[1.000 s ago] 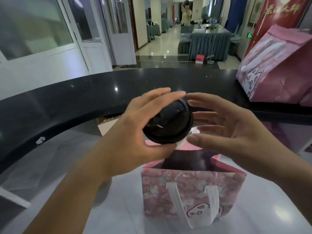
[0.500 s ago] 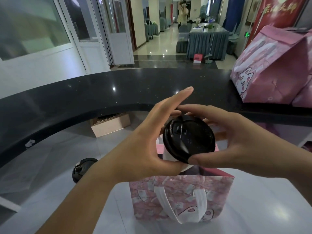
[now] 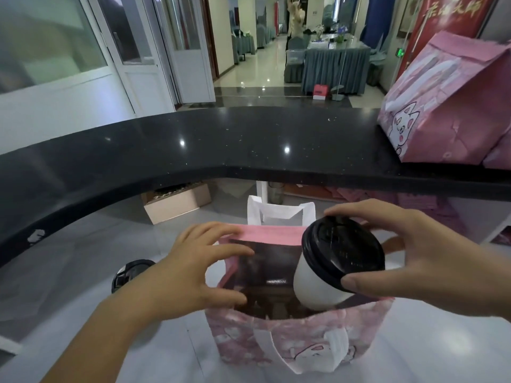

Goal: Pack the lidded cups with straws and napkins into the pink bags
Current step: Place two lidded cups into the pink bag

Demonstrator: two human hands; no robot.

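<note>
A white paper cup with a black lid hangs tilted in the mouth of an open pink bag that stands on the pale counter. My right hand grips the cup by the rim of its lid, thumb near, fingers far. My left hand holds the bag's left edge, fingers over the far rim and thumb inside the near side. The bag's white handles stand up at the back. No straws or napkins show in this view.
A second black-lidded cup stands left of the bag, partly behind my left wrist. A cardboard box lies under the raised black counter. Closed pink bags stand on that counter at the right.
My left hand let go of the cup and took the bag's left edge. My right hand carried the cup down into the bag's mouth. The view tilted down.
</note>
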